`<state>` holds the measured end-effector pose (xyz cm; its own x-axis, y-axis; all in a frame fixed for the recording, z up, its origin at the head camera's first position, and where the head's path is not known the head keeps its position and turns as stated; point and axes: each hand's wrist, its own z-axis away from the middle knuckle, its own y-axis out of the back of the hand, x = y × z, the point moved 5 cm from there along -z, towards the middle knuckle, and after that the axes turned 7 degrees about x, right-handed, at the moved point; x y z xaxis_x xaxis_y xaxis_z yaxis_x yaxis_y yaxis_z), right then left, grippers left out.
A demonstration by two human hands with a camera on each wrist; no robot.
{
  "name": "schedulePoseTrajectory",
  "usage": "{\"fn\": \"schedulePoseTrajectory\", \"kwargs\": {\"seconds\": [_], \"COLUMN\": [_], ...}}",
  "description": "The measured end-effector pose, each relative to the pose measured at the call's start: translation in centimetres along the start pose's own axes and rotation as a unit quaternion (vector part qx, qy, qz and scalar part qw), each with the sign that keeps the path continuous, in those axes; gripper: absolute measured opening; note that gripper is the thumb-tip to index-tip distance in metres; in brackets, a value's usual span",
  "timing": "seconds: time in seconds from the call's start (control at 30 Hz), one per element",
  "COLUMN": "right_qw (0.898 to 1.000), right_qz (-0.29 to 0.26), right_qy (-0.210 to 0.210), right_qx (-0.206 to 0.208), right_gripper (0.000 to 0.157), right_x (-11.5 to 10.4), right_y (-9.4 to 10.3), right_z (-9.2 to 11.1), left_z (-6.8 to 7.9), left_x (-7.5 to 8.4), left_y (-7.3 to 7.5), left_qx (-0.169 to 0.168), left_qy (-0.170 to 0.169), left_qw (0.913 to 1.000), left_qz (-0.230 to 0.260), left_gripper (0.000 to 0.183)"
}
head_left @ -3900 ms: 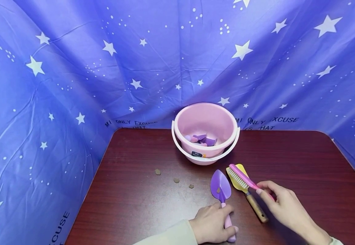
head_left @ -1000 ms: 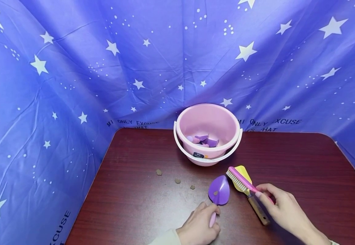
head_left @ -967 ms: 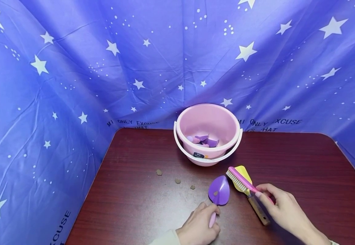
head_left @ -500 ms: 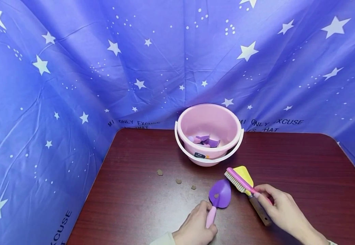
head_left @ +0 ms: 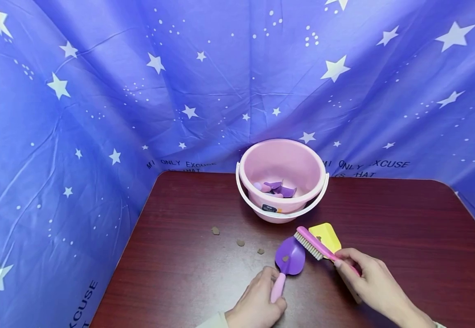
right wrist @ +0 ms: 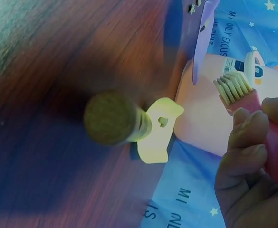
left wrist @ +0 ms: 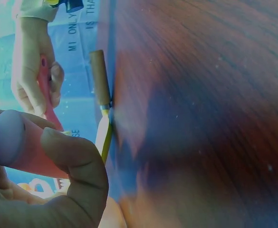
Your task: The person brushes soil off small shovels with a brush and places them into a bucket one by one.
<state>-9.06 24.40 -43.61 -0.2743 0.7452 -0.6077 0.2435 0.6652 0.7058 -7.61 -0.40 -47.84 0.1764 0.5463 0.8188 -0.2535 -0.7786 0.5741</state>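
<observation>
In front of a pink bucket point(head_left: 288, 159), a purple trowel point(head_left: 293, 263) is gripped by the left hand point(head_left: 255, 298) and a pink brush point(head_left: 318, 244) by the right hand point(head_left: 369, 276), with sweeping apparently in hand and steadiness needed next beneath the trowel's brown chip point(head_left: 285, 258).

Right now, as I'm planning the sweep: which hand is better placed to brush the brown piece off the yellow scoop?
Probably the right hand: it holds the pink brush, which overlaps the yellow scoop in the head view. The left hand grips the purple trowel.
</observation>
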Motion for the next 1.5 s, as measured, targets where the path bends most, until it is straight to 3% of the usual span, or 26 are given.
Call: {"fn": "schedulePoseTrajectory", "kwargs": {"seconds": [0.4, 0.7, 1.1, 1.3, 1.5], "right_qw": [0.998, 0.991, 0.981, 0.977, 0.979], "right_qz": [-0.024, -0.054, -0.077, -0.06, -0.043], "right_qy": [0.054, 0.125, 0.172, 0.202, 0.198], "right_qx": [0.004, -0.003, -0.035, -0.044, -0.037], "right_gripper": [0.025, 0.031, 0.034, 0.033, 0.031], "right_x": [-1.8, -3.0, -4.0, -4.2, -4.0], "right_y": [-1.2, -2.3, -3.2, -3.7, -3.9], "right_z": [-0.3, 0.0, 0.5, 0.8, 0.8], "left_z": [0.3, 0.6, 0.6, 0.8, 1.0], "left_x": [-0.2, -0.5, -0.7, -0.7, -0.6], "left_y": [1.0, 1.2, 1.3, 1.4, 1.4], "left_qx": [0.011, 0.008, 0.012, 0.017, 0.016], "left_qy": [0.0, -0.001, -0.008, -0.02, -0.026], "left_qw": [0.9997, 0.9995, 0.9994, 0.9994, 0.9993], "left_qz": [0.022, 0.031, 0.03, 0.023, 0.024], "left_gripper": [0.039, 0.038, 0.038, 0.036, 0.037]}}
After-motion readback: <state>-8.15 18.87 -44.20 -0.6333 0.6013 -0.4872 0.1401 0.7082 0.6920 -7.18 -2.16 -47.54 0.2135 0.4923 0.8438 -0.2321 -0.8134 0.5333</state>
